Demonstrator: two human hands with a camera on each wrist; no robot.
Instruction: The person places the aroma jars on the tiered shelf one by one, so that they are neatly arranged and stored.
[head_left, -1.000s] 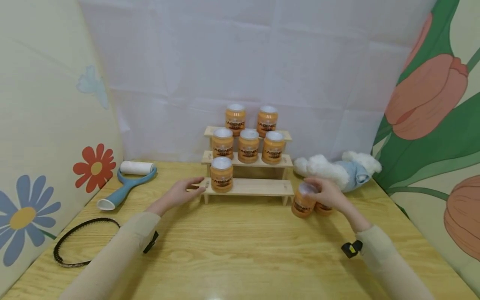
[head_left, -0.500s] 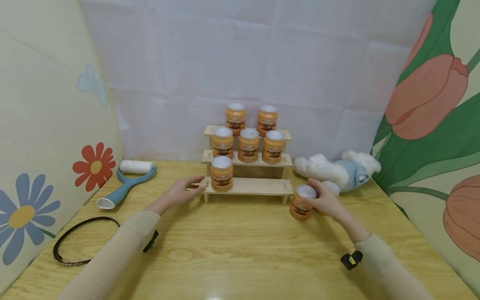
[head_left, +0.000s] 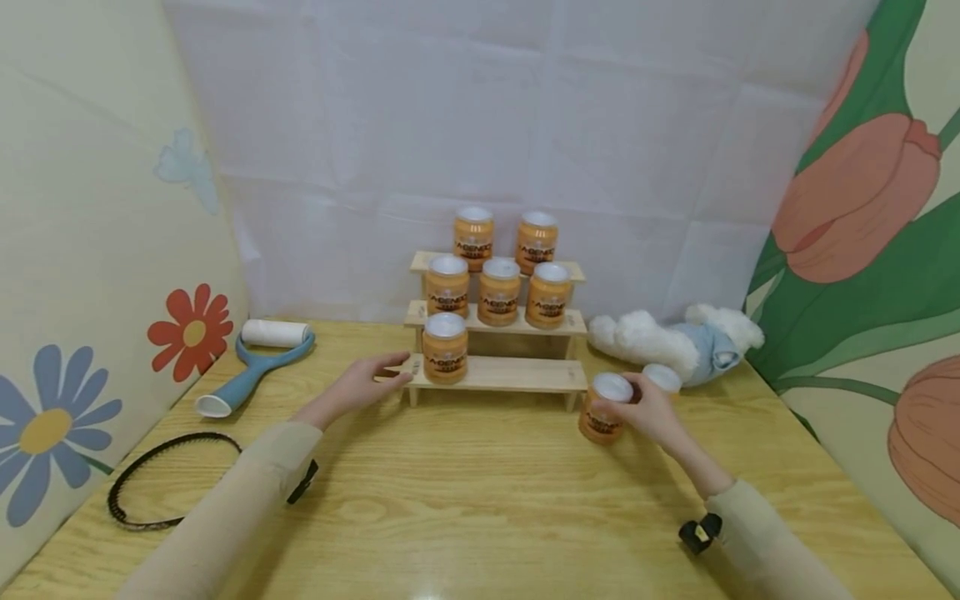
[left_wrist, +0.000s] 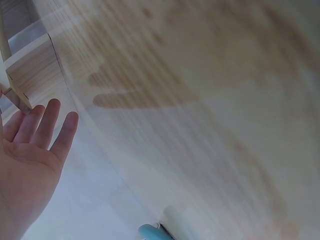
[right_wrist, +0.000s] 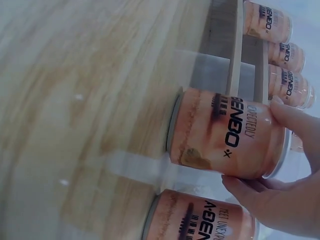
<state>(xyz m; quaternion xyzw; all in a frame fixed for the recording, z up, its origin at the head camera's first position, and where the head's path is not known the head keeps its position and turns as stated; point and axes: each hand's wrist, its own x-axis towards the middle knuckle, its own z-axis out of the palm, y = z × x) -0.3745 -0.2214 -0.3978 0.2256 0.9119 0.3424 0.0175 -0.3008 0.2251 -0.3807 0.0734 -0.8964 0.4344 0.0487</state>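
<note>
My right hand [head_left: 651, 410] grips an orange can [head_left: 602, 408] with a silver lid, just off the right end of the lowest shelf. In the right wrist view, thumb and fingers hold this can [right_wrist: 227, 132] near its lid end. Another orange can [head_left: 663, 379] stands behind the hand, partly hidden. My left hand [head_left: 365, 385] is at the left end of the wooden tiered stand [head_left: 517, 373], its fingers loosely extended. In the left wrist view, those fingers [left_wrist: 47, 125] reach right up to the shelf end [left_wrist: 19, 100]. A single can [head_left: 445, 350] sits on the lowest shelf's left side.
Three cans [head_left: 498, 293] line the middle shelf and two cans [head_left: 473, 240] the top one. A white plush toy [head_left: 675, 342] in blue lies at right. At left are a blue-handled lint roller [head_left: 258, 367] and a black toothed hoop [head_left: 135, 467] on the wooden table [head_left: 450, 517].
My right hand has shifted slightly toward me with its can, which has gone from tilted to more upright. More of the can behind now shows. The left hand keeps its place.
</note>
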